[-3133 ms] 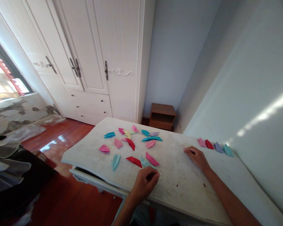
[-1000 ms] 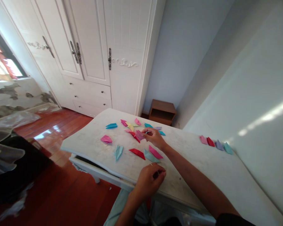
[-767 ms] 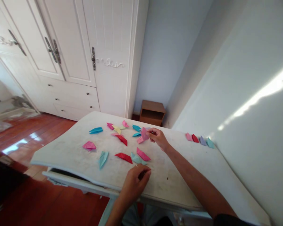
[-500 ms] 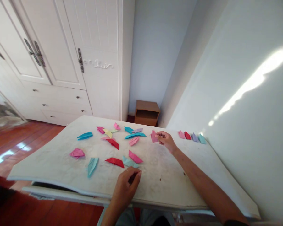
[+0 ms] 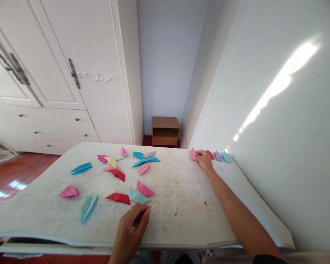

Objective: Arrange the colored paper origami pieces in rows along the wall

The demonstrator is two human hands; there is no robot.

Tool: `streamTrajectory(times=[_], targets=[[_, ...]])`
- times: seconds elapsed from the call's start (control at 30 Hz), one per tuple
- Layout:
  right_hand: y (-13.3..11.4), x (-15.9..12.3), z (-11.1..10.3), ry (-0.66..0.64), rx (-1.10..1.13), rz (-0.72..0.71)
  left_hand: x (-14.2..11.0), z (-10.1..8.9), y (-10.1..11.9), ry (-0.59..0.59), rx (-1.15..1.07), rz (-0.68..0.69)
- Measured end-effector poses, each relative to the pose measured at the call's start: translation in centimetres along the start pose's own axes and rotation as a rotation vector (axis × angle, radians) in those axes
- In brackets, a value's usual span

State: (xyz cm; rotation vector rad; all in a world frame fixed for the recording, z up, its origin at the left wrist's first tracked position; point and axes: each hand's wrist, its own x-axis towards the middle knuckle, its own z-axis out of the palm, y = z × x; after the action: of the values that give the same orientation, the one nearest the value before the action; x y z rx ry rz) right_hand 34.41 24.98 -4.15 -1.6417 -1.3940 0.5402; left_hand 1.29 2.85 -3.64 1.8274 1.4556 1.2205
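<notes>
Between the thumb and fingers of my right hand (image 5: 205, 160) is a pink folded paper boat (image 5: 192, 154), at the back edge of the table. Just right of that hand stand a red folded paper boat (image 5: 210, 155), a purple one (image 5: 218, 156) and a light teal one (image 5: 227, 157) in a row. My left hand (image 5: 133, 225) rests near the front edge with its fingers curled in and nothing visible in them. Closest to it are a light teal paper boat (image 5: 138, 197), a red one (image 5: 118, 198) and a pink one (image 5: 145, 189).
More folded papers lie on the white table (image 5: 176, 183), among them a blue one (image 5: 81, 168), a pink one (image 5: 69, 192) and a teal one (image 5: 89, 209). A wall (image 5: 277, 146) borders the right side. Behind stand a brown nightstand (image 5: 165, 123) and a white wardrobe (image 5: 107, 106).
My right hand has carried the pink paper boat right to the row, where it now hides the row's pink one. My left hand stays near the front edge. The view has shifted right.
</notes>
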Motion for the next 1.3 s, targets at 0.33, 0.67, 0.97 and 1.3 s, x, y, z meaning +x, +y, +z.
streamTrajectory(times=[0.33,0.67,0.97,1.3], targets=[[-3.3,-2.4,0.2,-0.059,-0.562,-0.175,0.4,-0.2,0.5,0.043,0.068,0.098],[-5.4,-4.5,1.5,-0.264,-0.946,-0.071,0.4,-0.2,0.5,0.019,0.071,0.077],[-4.7,-3.7,1.7,-0.208,-0.985,-0.059,0.4,-0.2,0.6,0.029,0.068,0.087],[-4.7,-3.9,1.8,-0.188,-0.985,-0.04,0.4,-0.1,0.5,0.027,0.086,0.085]])
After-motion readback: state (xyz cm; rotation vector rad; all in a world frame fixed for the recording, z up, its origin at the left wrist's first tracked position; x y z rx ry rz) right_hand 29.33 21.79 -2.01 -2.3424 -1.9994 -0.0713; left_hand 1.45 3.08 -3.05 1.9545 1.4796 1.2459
